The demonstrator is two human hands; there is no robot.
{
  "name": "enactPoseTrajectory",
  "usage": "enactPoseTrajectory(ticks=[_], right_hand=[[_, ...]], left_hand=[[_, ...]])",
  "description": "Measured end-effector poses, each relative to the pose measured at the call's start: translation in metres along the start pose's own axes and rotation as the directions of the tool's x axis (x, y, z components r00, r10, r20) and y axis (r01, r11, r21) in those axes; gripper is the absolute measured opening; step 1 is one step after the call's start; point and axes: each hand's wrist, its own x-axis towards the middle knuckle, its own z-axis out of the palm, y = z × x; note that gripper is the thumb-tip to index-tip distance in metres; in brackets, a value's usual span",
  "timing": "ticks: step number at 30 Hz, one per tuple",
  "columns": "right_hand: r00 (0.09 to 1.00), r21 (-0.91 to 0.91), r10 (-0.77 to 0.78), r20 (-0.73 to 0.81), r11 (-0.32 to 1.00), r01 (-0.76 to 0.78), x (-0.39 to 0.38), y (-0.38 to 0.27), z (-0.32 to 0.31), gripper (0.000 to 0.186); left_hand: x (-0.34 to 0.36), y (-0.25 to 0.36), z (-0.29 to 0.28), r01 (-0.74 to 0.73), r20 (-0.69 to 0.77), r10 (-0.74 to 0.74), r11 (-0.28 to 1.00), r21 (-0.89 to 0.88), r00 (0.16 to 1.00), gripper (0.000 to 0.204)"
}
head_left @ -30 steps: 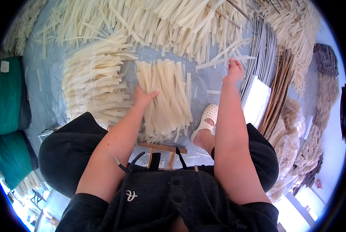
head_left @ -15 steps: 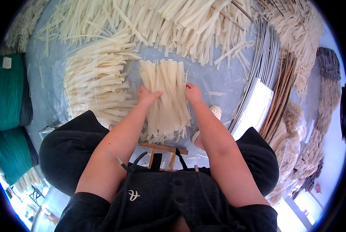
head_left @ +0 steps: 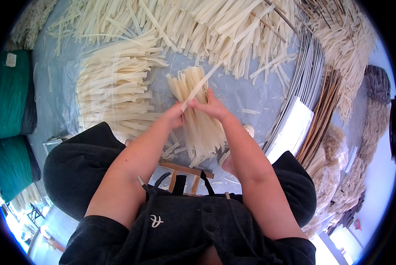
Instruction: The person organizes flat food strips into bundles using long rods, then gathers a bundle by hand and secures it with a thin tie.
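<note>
Between my knees, a bundle of pale cream flat strips [head_left: 201, 137] stands gathered into a narrow sheaf. My left hand [head_left: 176, 115] is closed round its left side, its fingers partly hidden behind the strips. From the right, my right hand [head_left: 210, 106] wraps the sheaf, thumb in front and fingers behind. One loose strip [head_left: 202, 85] slants across the front of the bundle, its lower end at my right thumb. Just below the bundle is a small wooden stool or frame [head_left: 187, 168].
A pile of similar strips [head_left: 114, 84] lies on plastic at the left, with a wider spread [head_left: 184, 26] at the far side. Grey rods [head_left: 299, 66], brown sticks [head_left: 324, 110] and a white board [head_left: 291, 128] lie right. Green-wrapped bales [head_left: 10, 99] stand far left.
My hands have come together and squeezed the flat, wide bundle into a narrower sheaf. A single strip now lies diagonally across it.
</note>
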Motion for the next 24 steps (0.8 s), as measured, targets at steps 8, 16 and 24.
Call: enactPoseTrajectory(ticks=[8,16,24], right_hand=[[0.965,0.516,-0.097,0.243,0.856,-0.043,0.002,0.012,-0.026,0.12],[0.979,0.055,-0.107,0.174,0.994,0.098,-0.002,0.007,-0.014,0.132],[0.997,-0.461,-0.059,0.05,0.884,0.075,-0.023,-0.003,0.042,0.147]], left_hand=[[-0.003,0.004,0.001,0.073,0.234,-0.069,0.997,-0.005,0.97,0.056],[-0.003,0.006,0.011,0.058,0.028,-0.062,0.989,0.137,0.998,0.065],[-0.003,0.007,0.011,0.127,-0.065,-0.111,0.924,0.36,0.992,0.08]])
